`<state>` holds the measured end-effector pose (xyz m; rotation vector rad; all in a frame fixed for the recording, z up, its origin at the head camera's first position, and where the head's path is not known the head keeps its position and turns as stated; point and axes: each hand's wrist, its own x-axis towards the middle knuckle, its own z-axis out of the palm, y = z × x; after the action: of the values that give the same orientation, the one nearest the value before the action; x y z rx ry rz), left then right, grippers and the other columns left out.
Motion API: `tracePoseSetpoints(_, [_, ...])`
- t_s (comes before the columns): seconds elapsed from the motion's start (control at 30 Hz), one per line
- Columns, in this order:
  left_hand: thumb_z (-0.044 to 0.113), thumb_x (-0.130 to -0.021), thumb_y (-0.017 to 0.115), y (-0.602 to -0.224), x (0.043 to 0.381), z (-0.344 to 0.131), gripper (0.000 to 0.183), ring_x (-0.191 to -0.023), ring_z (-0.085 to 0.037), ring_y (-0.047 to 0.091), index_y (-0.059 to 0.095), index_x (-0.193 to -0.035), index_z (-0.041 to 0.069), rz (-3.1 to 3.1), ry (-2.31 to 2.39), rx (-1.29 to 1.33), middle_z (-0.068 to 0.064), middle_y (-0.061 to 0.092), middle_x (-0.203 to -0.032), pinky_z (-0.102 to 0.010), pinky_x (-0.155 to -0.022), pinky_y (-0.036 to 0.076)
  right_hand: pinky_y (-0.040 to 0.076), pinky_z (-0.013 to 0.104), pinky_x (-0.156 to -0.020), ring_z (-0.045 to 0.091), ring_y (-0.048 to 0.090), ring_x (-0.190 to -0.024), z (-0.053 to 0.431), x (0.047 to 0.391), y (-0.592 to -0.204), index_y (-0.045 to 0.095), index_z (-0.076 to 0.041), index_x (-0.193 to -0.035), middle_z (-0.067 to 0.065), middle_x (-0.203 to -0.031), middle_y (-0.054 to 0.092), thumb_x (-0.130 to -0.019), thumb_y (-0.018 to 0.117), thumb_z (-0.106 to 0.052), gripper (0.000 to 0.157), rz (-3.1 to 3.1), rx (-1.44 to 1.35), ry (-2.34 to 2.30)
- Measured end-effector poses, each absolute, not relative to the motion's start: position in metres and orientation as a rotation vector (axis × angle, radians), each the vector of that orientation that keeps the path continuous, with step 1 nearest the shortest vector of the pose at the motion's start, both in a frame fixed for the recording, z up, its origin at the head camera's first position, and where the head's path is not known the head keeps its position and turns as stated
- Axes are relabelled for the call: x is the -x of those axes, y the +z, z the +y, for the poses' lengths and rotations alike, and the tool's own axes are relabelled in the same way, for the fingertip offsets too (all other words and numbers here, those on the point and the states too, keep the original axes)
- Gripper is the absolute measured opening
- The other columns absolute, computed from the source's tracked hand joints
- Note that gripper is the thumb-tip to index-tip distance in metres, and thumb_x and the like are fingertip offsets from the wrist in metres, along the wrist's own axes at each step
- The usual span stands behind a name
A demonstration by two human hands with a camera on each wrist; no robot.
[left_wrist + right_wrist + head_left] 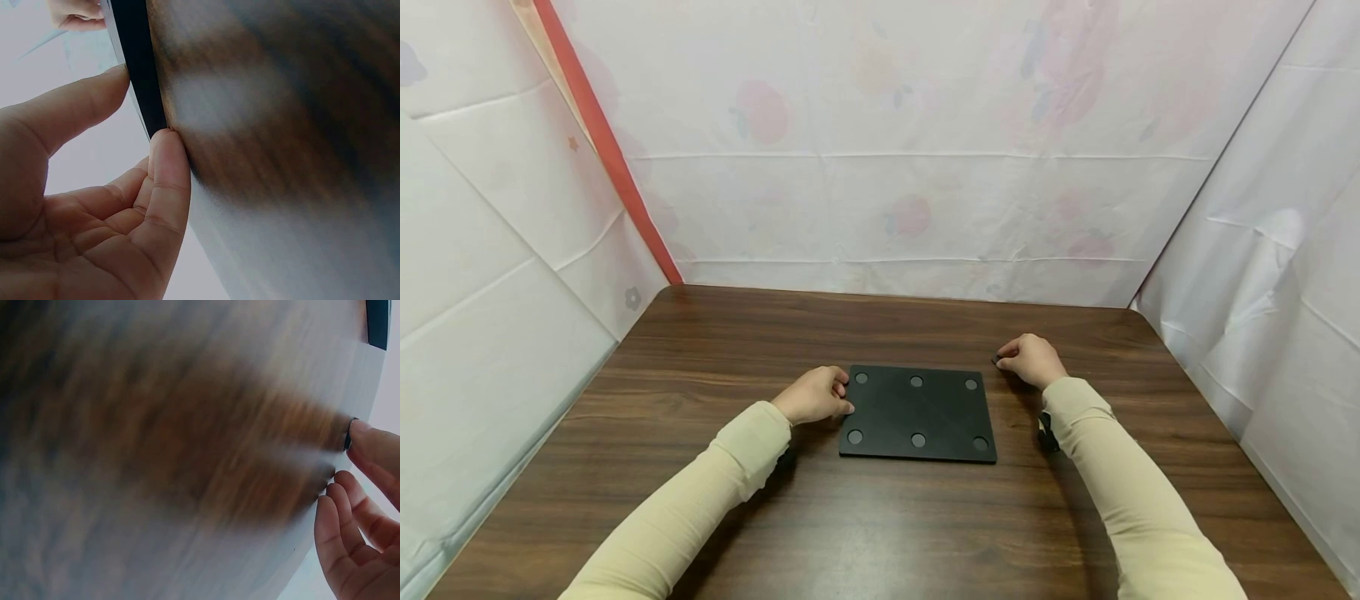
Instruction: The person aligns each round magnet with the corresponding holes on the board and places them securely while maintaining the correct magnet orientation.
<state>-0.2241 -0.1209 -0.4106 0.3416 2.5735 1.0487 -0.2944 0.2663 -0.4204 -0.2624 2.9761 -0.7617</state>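
Observation:
A flat black rectangular board (917, 412) with several round grey spots lies on the wooden table. At its left edge, my left hand (814, 395) holds the board. The left wrist view shows the thumb against the upper side of the board's edge (139, 62) and a fingertip at its lower side. Beyond the board's far right corner, my right hand (1033, 360) pinches a small thin dark piece (996, 360) close to the tabletop. In the right wrist view that black piece (349, 434) sits at the thumb tip; its full shape is hidden.
The brown wood-grain table (880, 533) reaches back to a pale printed curtain (880, 217). White sheets hang at both sides, with a red strip (610, 150) at the left. A black band (1047, 432) shows at the right wrist.

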Motion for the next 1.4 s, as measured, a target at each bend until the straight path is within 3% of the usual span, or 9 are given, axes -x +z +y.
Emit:
tracePoseSetpoints(0.87, [0.008, -0.089, 0.075, -0.41, 0.224, -0.121, 0.05, -0.088, -0.02, 0.055, 0.054, -0.132, -0.008, 2.584, 1.04, -0.348, -0.009, 0.059, -0.103, -0.035, -0.078, 0.048, 0.051, 0.052, -0.089, 0.039, 0.063, -0.104, 0.269, 0.294, -0.42, 0.075, 0.002, -0.108, 0.02, -0.109, 0.07, -0.093, 0.071, -0.012, 0.021, 2.989, 0.282, -0.744])
tracePoseSetpoints(1.4, [0.007, -0.089, 0.075, -0.409, 0.224, -0.121, 0.05, -0.088, -0.02, 0.055, 0.054, -0.131, -0.008, 2.589, 1.043, -0.352, -0.009, 0.059, -0.102, -0.036, -0.079, 0.048, 0.053, 0.05, -0.083, 0.035, 0.065, -0.096, 0.27, 0.281, -0.415, 0.077, 0.0, -0.103, 0.018, -0.105, 0.071, -0.092, 0.073, -0.012, 0.018, 3.014, 0.363, -0.755])
